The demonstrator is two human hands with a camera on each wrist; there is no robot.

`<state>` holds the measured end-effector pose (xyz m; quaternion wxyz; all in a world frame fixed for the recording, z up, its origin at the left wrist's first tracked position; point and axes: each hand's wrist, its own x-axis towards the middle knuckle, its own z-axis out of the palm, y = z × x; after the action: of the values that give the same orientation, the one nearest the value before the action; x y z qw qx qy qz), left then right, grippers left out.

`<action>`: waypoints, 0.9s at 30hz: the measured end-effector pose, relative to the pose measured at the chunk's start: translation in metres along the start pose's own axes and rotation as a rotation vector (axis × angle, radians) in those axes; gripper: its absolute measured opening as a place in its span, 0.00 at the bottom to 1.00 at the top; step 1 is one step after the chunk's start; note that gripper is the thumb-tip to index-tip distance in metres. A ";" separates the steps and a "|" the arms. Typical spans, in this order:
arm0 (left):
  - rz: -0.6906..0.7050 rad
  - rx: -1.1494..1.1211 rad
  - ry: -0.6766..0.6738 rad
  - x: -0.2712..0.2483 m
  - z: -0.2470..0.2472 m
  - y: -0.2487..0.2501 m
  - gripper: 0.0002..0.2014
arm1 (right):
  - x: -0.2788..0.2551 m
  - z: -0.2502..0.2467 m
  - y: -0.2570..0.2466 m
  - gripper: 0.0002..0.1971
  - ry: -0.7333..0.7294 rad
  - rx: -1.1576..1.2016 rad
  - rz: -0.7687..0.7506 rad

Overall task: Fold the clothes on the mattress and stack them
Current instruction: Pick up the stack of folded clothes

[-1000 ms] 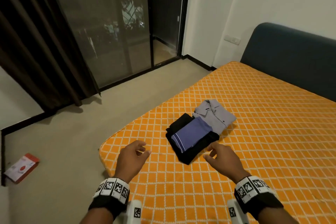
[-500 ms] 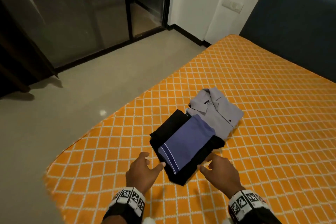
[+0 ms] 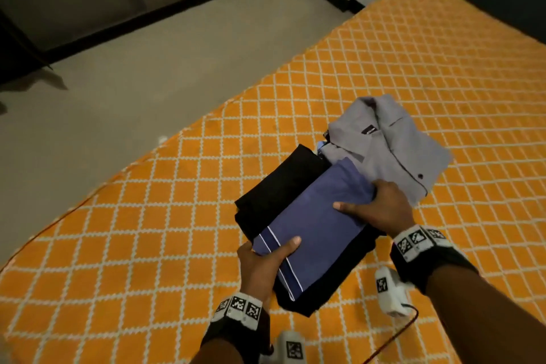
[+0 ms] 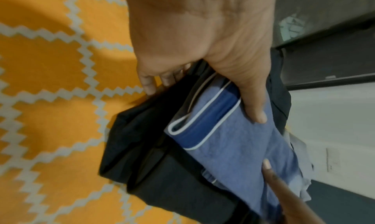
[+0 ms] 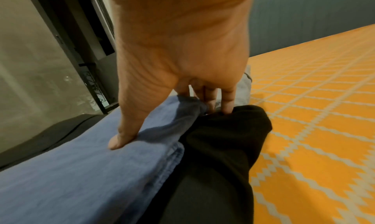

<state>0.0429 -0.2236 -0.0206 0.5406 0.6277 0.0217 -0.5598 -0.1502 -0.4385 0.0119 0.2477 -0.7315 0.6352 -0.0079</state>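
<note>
Orange quilted mattress [image 3: 369, 74] carries the clothes. Folded blue garment [image 3: 313, 221] lies on a folded black garment [image 3: 274, 186] – long axis diagonal, near-left to far-right. Left hand [image 3: 263, 266] clamps the near end, thumb on top, fingers beneath; right hand [image 3: 381, 210] clamps the far side likewise. Grey collared shirt [image 3: 393, 142] lies just beyond the right hand – nearer that hand.
</note>
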 end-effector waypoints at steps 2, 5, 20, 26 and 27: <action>-0.068 -0.084 -0.034 0.002 0.000 0.001 0.27 | 0.008 0.000 -0.005 0.47 -0.086 0.000 -0.014; -0.133 -0.146 -0.047 0.003 -0.001 -0.001 0.27 | 0.014 -0.002 -0.012 0.41 -0.191 -0.017 -0.076; -0.317 -0.209 0.047 -0.019 -0.126 -0.027 0.43 | -0.042 0.056 -0.074 0.47 -0.534 0.156 -0.331; -0.192 -0.111 -0.010 -0.038 -0.135 -0.006 0.44 | -0.042 0.092 -0.074 0.31 -0.724 0.467 -0.107; -0.172 -0.114 0.000 -0.040 -0.133 -0.004 0.40 | -0.043 0.090 -0.076 0.29 -0.748 0.492 -0.073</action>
<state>0.1160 -0.1050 -0.0228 0.5251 0.5918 0.1073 -0.6021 -0.0583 -0.3616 -0.0258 0.6263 -0.6254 0.4551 0.0974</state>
